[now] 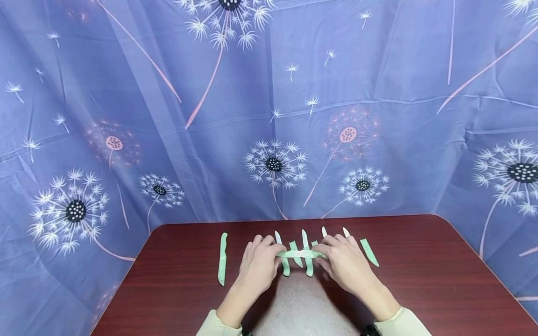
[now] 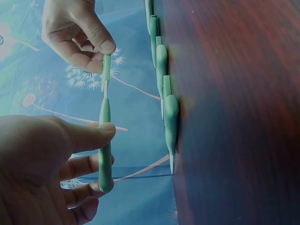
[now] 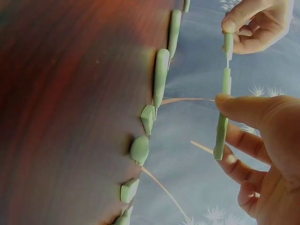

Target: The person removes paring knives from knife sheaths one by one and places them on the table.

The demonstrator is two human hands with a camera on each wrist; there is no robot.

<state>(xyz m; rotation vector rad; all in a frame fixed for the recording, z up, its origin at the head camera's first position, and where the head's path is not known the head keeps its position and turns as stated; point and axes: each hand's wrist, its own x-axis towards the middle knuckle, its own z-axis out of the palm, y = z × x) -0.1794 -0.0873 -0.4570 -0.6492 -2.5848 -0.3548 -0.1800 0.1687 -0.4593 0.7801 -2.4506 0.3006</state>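
Held level above the table is a small paring knife, its pale green handle (image 2: 105,145) pinched between thumb and fingers of my left hand (image 1: 261,261). My right hand (image 1: 342,261) pinches a matching green sheath (image 3: 222,124) from the other end. The blade is mostly inside the sheath; a short stretch of bare blade (image 2: 106,89) shows between sheath and handle. Below the hands lie several bare knives, such as one knife (image 1: 309,266) with its blade pointing away, and loose sheaths, one sheath (image 1: 296,254) among them. My right hand hides parts of the knives beneath it.
A sheathed knife (image 1: 222,259) lies apart on the left. Another loose sheath (image 1: 369,252) lies at the right end of the row. The dark red wooden table (image 1: 441,280) ends at a blue dandelion-print curtain (image 1: 269,116) behind it.
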